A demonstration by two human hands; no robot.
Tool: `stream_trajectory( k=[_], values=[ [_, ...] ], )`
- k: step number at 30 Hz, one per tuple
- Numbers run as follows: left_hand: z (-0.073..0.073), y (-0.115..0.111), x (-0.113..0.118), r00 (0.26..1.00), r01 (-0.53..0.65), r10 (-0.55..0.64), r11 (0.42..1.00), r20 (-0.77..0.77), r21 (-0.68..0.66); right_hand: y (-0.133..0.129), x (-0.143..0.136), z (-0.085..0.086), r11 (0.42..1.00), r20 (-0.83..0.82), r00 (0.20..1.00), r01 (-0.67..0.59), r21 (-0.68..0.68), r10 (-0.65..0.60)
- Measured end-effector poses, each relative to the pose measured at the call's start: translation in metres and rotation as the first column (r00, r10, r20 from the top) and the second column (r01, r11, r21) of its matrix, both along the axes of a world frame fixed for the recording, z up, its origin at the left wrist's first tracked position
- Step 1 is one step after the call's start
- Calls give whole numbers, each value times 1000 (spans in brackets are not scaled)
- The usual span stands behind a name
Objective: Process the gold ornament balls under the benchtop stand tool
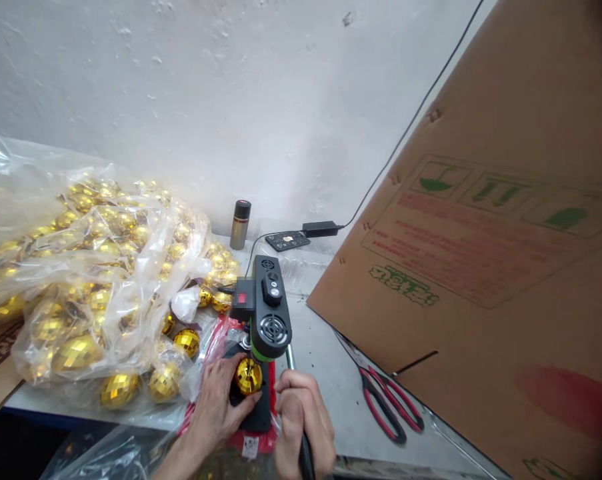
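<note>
A shiny gold mirror-tiled ball [249, 377] sits on the black base [258, 420] of a small press-like bench machine [267, 303], just below its head. My left hand [219, 400] closes round the ball from the left, thumb at its near side and fingers at its far side. To the right, my right hand [303, 417] is wrapped round the black grip [307, 459] of the machine's metal lever [291, 357]. Where the head meets the top of the ball is hard to make out. Red plastic [251, 440] lies beneath the base.
Clear plastic bags [145, 267] full of gold balls fill the left side, with loose balls [187, 342] nearby. Red-and-black scissors [388, 400] lie beside a large cardboard box [481, 267]. A spray can [240, 225], a black power adapter [321, 229] and its cable stand near the wall.
</note>
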State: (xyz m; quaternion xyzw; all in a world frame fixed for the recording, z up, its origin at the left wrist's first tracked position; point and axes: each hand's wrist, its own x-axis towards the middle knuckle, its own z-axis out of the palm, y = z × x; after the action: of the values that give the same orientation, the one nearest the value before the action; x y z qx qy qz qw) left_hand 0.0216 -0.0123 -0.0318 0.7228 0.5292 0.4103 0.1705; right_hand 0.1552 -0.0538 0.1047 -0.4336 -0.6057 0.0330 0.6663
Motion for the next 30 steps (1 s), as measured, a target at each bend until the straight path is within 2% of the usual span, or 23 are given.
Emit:
stream_trajectory(
  k=[5, 9, 18, 30],
  values=[
    [4, 0, 0, 1000, 21, -21, 1000, 18, -12, 6, 2, -12, 996, 71, 997, 13, 85, -19],
    [8, 0, -1, 999, 31, -31, 999, 19, -19, 9, 3, -16, 995, 45, 999, 8, 98, -12],
    [-3, 1, 3, 999, 27, -26, 1000, 27, -14, 14, -2, -21, 985, 7, 999, 52, 167, -54],
    [-4, 6, 4, 1000, 24, -24, 999, 12, 25, 19, -8, -27, 982, -81, 995, 64, 175, -51]
  ],
)
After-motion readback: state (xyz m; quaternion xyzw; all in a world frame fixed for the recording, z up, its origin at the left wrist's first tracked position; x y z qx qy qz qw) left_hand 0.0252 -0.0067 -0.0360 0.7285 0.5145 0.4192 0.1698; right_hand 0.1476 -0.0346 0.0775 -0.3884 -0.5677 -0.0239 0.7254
